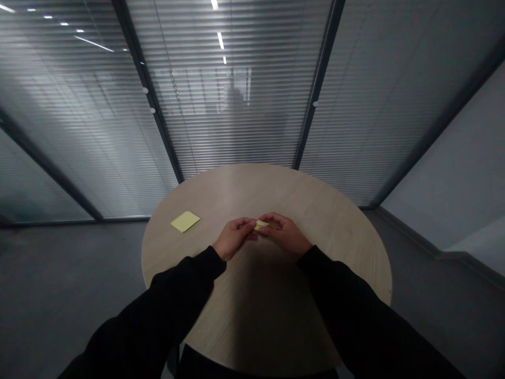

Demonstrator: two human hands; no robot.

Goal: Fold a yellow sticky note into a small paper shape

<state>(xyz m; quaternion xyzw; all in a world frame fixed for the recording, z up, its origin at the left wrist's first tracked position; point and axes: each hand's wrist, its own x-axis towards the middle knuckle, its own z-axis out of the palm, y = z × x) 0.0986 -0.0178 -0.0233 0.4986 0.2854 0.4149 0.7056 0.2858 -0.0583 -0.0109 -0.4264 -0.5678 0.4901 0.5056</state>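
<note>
A small piece of yellow paper [261, 225], which looks folded, is pinched between both hands over the middle of the table. My left hand [238, 235] grips its left end with thumb and fingers. On the other side, my right hand [284, 233] has its thumb and fingertips closed on the right end. Most of the paper is covered by my fingers, so its full shape is hidden. Left of my hands, a pad of yellow sticky notes [185, 221] lies flat on the wood.
The round light-wood table [335, 231] stands before me. Behind it are glass panels with blinds [236, 131], split by dark frames. A pale wall [461, 173] rises on the right, and grey floor [71, 284] surrounds the table.
</note>
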